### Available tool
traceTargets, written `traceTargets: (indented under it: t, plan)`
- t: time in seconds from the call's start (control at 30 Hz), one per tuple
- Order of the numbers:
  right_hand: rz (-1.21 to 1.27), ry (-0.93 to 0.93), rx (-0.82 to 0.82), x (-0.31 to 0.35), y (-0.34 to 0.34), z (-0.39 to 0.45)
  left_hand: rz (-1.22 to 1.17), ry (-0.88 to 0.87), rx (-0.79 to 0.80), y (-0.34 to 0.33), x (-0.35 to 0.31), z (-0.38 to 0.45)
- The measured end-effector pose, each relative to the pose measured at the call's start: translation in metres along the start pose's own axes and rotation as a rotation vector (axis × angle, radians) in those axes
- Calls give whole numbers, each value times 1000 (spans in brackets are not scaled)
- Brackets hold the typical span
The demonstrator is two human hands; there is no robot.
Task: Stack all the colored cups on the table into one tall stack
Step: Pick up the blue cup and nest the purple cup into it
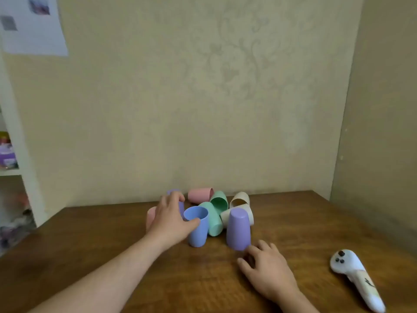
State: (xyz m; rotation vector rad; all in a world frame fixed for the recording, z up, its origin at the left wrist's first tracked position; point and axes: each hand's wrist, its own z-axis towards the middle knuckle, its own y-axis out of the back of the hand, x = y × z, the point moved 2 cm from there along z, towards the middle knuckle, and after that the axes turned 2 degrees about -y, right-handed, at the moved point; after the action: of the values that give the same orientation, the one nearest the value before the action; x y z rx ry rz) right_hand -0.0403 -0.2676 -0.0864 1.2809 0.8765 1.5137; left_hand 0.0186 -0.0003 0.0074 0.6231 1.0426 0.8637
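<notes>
Several pastel cups cluster at the back middle of the wooden table [112,240]. A blue cup [198,231] stands upright, mouth up, with my left hand [170,220] wrapped on its left side, thumb at the rim. A purple cup [238,230] stands upside down beside it; my right hand [266,265] rests on the table just in front of it, fingers apart and holding nothing. Two green cups [213,216] lie on their sides. Two beige cups [239,201] lie behind the purple one. A pink cup [199,194] lies near the wall. Another pink cup [150,214] and another purple cup [173,192] are partly hidden by my left hand.
A white handheld device [354,276] with dark buttons lies on the table at the right front. Walls close the table at the back and right. A white shelf unit [13,154] with clutter stands at the left.
</notes>
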Motion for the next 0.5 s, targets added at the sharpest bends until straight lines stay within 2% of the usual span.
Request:
traceTargets:
  t: [0.13, 0.23, 0.37, 0.43, 0.5]
  plan:
    - [0, -17, 38, -5, -4, 6, -501, 178, 71, -43, -5, 9]
    - [-41, -66, 53, 0, -7, 17, -729, 292, 97, -99, 33, 9]
    - [21, -139, 105, -6, 0, 8, -775, 290, -37, -108, 44, -6]
    - [88, -117, 75, 3, -1, 8, -764, 235, -10, -93, 57, -7]
    - [286, -127, -7, 0, 3, 9, -730, 196, 44, -83, 66, -10]
